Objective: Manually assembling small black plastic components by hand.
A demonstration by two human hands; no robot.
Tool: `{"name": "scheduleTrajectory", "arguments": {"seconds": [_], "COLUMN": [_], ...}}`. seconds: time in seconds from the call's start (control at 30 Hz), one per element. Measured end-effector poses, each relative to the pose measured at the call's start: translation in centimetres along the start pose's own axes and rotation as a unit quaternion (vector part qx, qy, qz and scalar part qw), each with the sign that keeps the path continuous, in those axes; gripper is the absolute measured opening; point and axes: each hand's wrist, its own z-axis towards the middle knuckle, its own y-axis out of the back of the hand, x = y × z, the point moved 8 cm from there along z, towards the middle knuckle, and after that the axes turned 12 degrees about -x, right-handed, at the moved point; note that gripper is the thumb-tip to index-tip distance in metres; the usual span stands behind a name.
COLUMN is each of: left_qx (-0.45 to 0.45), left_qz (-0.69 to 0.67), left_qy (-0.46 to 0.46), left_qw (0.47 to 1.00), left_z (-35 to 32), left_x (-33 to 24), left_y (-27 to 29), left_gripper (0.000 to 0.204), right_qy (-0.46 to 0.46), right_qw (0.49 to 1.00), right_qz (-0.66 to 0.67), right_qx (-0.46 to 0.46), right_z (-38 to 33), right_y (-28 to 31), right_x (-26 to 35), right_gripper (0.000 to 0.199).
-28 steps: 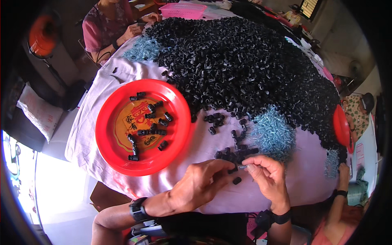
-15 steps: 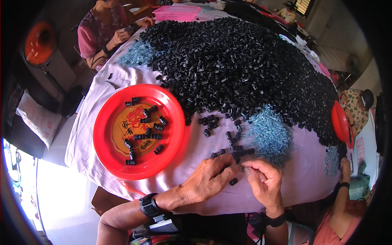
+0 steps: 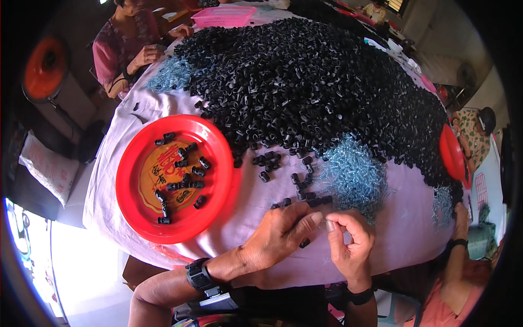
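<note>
My left hand (image 3: 280, 231) and my right hand (image 3: 350, 240) meet over the near part of the cloth, fingers pinched. A tiny thin glinting piece shows between their fingertips; its kind is too small to tell. Several small black plastic parts (image 3: 306, 193) lie on the cloth just beyond my hands, one of them under my left fingers. Close beyond my right hand rises a heap of small pale-blue metallic pieces (image 3: 354, 177). To the left stands a round red plate (image 3: 128, 210) with several black parts scattered in it.
A large mound of black parts (image 3: 305, 82) covers the table's middle. Another small blue heap (image 3: 171, 73) lies near a person in pink (image 3: 122, 49). A pink basket (image 3: 224, 17) stands at the far edge, and a second red plate (image 3: 454, 155) at the right, beside another person's arm (image 3: 460, 229).
The view has shifted a little, so the plate and heaps sit slightly further left. My hands stay together, with fingertips slightly changed in position.
</note>
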Motion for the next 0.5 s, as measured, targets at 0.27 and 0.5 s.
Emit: {"name": "scheduleTrajectory", "arguments": {"seconds": [0.27,0.5], "left_qx": [0.054,0.031], "left_qz": [-0.136,-0.208], "left_qy": [0.168,0.178], "left_qw": [0.975,0.961], "left_z": [-0.5,-0.6], "left_x": [1.1,1.4], "left_y": [-0.1,0.1], "left_gripper": [0.027,0.023], "right_qy": [-0.062,0.023], "right_qw": [0.99,0.99], "right_qz": [-0.122,-0.126], "right_qx": [-0.039,-0.062], "right_z": [0.7,0.6], "right_y": [1.5,1.5], "right_x": [-2.4,-1.0], "right_gripper": [0.022,0.023]}}
